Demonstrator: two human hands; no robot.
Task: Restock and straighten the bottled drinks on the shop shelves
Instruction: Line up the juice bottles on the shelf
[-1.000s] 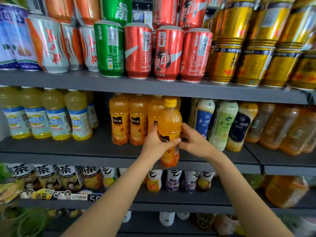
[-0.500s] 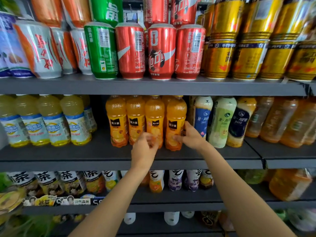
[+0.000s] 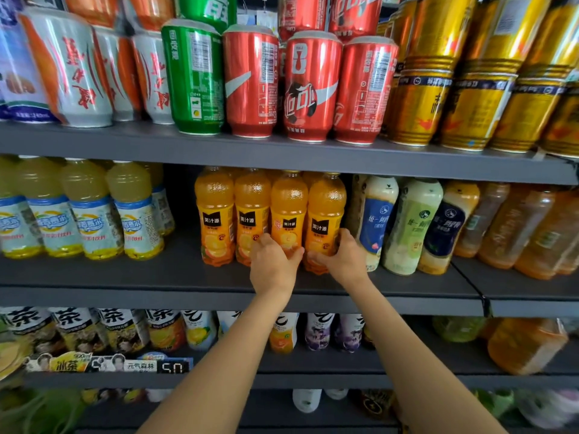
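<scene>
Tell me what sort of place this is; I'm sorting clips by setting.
Most likely a small shop's drinks aisle: grey shelves packed with rows of orange juice bottles and red cans, with a price strip on the lower edge.

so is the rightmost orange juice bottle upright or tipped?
Upright. The rightmost orange juice bottle stands on the middle shelf, level with its row; right hand grips its base.

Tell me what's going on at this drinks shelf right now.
A person is straightening the front row of orange juice bottles on the middle shelf. The left hand rests around the base of the third orange juice bottle, and the right hand holds the fourth orange juice bottle beside the milk tea bottles. All four front bottles stand upright, labels forward.
</scene>
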